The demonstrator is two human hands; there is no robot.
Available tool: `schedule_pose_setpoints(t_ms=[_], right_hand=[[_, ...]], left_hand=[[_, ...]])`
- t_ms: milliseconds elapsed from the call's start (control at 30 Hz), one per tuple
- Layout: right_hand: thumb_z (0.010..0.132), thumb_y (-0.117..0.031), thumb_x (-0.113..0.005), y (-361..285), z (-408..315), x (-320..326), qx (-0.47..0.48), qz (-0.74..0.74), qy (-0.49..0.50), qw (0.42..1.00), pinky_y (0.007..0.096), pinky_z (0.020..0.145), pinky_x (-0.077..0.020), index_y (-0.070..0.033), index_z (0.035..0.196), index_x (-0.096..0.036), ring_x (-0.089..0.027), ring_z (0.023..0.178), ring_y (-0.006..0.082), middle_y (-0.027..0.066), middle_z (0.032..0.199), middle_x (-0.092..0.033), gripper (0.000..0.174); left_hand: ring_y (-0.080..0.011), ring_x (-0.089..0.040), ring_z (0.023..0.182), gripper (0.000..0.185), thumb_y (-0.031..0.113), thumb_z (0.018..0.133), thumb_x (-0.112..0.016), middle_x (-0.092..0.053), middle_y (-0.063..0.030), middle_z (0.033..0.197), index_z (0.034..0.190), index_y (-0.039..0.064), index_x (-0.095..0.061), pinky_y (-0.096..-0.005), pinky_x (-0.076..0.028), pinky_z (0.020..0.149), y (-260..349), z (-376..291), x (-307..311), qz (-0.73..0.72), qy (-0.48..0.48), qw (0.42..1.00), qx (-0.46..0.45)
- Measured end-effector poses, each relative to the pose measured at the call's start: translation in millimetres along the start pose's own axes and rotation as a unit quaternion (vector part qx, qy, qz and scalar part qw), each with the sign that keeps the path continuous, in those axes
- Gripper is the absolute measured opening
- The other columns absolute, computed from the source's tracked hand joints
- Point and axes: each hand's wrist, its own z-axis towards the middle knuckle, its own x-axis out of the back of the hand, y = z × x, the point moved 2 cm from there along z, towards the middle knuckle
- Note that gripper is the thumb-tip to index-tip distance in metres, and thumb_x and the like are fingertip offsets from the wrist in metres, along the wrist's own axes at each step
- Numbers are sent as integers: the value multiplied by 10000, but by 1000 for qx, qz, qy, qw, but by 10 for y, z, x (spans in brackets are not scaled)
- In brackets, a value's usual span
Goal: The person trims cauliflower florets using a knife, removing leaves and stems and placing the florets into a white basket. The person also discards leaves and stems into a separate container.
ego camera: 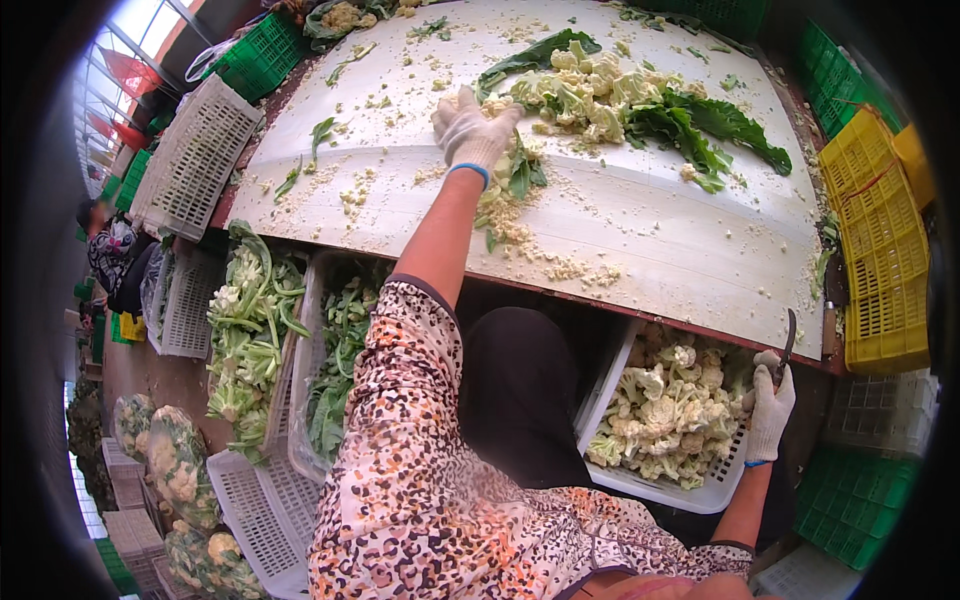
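My left hand (pixel 476 135), in a knitted glove with a blue cuff, reaches palm down onto the white tabletop (pixel 660 232). Cauliflower bits show between its thumb and fingers; whether it grips them is hidden. Just right of it lies a heap of cauliflower pieces (pixel 592 86) with green leaves (pixel 675 124). Below the hand, a leafy scrap (pixel 525 169) rests among pale crumbs (pixel 510 225). At the table's near right corner, my gloved right hand (pixel 771 405) holds a small knife (pixel 789 337), its dark curved blade pointing up. Beside that hand, cut cauliflower florets (pixel 667 412) fill a white crate (pixel 600 405).
Left of my knees stand crates of pale stalks (pixel 244 337) and green leaves (pixel 341 367). Bagged cauliflower (pixel 180 465) lies on the floor. Yellow crates (pixel 877 247) flank the table's right edge; a tilted white crate (pixel 196 154) its left. A person (pixel 116 247) is farther left.
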Motion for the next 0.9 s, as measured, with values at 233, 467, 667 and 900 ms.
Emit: schedule_pose_setpoints(t_ms=[233,467,667,900], right_hand=[[955,-187,-684,-1540,2167,-1454,130,-22,-47,990,245,421,-437,-16,1300,-618,-528,509,69,6,775,-595,391],[906,-386,-698,-2335,3925,-2769,215,-250,-88,940,328,543,-564,-126,1392,-613,-662,653,152,66,1012,-708,557],[909,-425,-717,-2214,4464,-3540,205,-262,-172,927,332,493,-534,-127,1393,-602,-614,602,140,61,913,-668,580],[927,-365,-714,-2051,4877,-3301,177,-249,-273,912,283,397,-387,-104,1271,-624,-500,491,84,15,757,-600,441]], left_hand=[[-379,-368,1477,1006,770,826,-640,-365,-200,1601,1590,164,-390,-460,-336,1208,-906,1176,-339,-45,-11,999,-24],[-344,-471,1415,878,718,883,-607,-503,-191,1531,1514,115,-513,-419,-354,1197,-72,1423,-1062,-99,-105,968,-205],[-313,-481,1396,829,744,874,-580,-490,-171,1539,1489,190,-550,-412,-403,1154,330,1684,-1179,-282,-270,903,-179],[-214,-626,1022,716,562,833,-760,-653,-123,1183,1357,118,-558,-350,-511,883,850,2079,-1608,-57,-94,960,-259]])
